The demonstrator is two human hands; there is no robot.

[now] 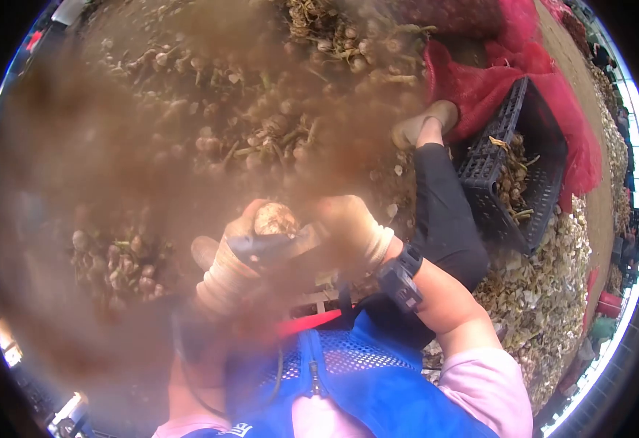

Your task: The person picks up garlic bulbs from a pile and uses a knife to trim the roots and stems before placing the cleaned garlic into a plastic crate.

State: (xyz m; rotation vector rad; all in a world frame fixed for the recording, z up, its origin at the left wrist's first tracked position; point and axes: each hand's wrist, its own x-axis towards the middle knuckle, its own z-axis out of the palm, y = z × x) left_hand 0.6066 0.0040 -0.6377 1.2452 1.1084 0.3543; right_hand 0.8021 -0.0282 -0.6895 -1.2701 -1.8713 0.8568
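Note:
My left hand (pixel 235 237), in a pale glove, has its fingers wrapped round a garlic bulb (pixel 276 219) in front of my body. A dark, flat piece (pixel 257 248) of a tool lies just below the bulb, blurred by a smudge over the view. My right hand (pixel 356 226), also gloved, is closed close beside it, at the right end of a brownish bar-like part (pixel 303 242). What its fingers hold is hidden by the smear. A black watch (pixel 401 279) is on my right wrist.
Many garlic bulbs with stems (pixel 268 135) cover the ground ahead, with another cluster (pixel 126 266) at left. A black crate (pixel 531 175) holding garlic stands right of my leg (pixel 447 212), against red mesh (pixel 480 80). Pale husk scraps (pixel 546 292) lie nearby.

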